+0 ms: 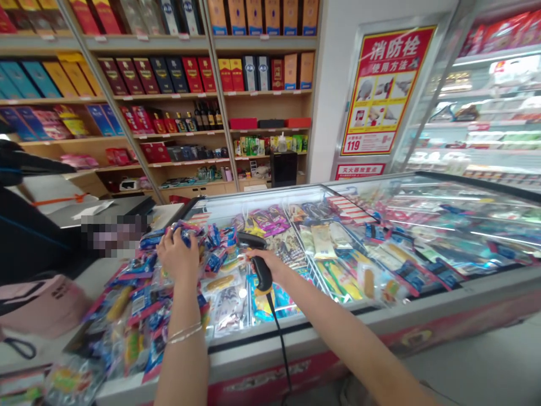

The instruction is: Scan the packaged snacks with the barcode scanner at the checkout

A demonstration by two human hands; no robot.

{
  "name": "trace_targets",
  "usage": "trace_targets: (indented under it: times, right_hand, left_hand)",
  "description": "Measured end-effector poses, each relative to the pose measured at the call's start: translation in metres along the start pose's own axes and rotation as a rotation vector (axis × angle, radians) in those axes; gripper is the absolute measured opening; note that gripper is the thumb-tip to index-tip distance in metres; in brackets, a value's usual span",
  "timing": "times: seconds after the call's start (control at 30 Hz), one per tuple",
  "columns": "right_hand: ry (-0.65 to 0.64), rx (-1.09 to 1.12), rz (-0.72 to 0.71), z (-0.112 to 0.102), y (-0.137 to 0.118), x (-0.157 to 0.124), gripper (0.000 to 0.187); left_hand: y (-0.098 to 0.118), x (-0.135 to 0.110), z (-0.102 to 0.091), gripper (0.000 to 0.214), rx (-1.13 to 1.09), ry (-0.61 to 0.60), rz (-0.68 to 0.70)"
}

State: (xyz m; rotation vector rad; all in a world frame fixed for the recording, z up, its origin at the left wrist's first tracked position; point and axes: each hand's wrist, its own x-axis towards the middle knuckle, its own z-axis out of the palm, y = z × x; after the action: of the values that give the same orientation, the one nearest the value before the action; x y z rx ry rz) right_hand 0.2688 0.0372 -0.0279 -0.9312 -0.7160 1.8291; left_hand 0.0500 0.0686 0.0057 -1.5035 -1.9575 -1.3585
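Note:
My right hand (pixel 265 264) is closed round the grip of a black corded barcode scanner (pixel 257 256), its head pointing left over the glass lid of a chest freezer (pixel 296 332). My left hand (pixel 180 254) is closed on a blue snack packet (pixel 186 231) at the top of a heap of blue and red packets (pixel 139 316) lying on the lid. The scanner's cable (pixel 281 349) hangs down the freezer's front. Thin bracelets circle my left wrist.
The freezer holds several wrapped ice creams under glass (pixel 359 248). Shelves of boxed bottles (pixel 169 73) fill the back wall. A red poster (pixel 382 90) and a chilled cabinet (pixel 486 113) stand at right. A person's dark sleeve (pixel 29 237) and pink bag (pixel 42 304) are at left.

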Motion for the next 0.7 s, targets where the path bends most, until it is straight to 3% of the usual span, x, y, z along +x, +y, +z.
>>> trace_targets:
  times: [0.23, 0.43, 0.57, 0.7]
  right_hand:
    - [0.001, 0.026, 0.006, 0.001, -0.001, 0.0, 0.006]
    - [-0.012, 0.004, -0.012, 0.002, -0.01, -0.002, 0.006]
    - [0.002, 0.014, -0.119, -0.004, -0.041, -0.013, 0.01]
    - [0.061, -0.044, -0.229, -0.029, -0.088, -0.046, 0.006]
  left_hand:
    - [0.005, -0.003, -0.006, 0.046, -0.018, 0.046, 0.048]
    - [0.007, 0.003, -0.004, 0.054, -0.112, 0.163, 0.094]
    - [0.011, 0.008, -0.005, 0.057, -0.209, 0.172, 0.114]
    - [0.032, 0.011, -0.005, 0.058, -0.265, 0.203, 0.171]
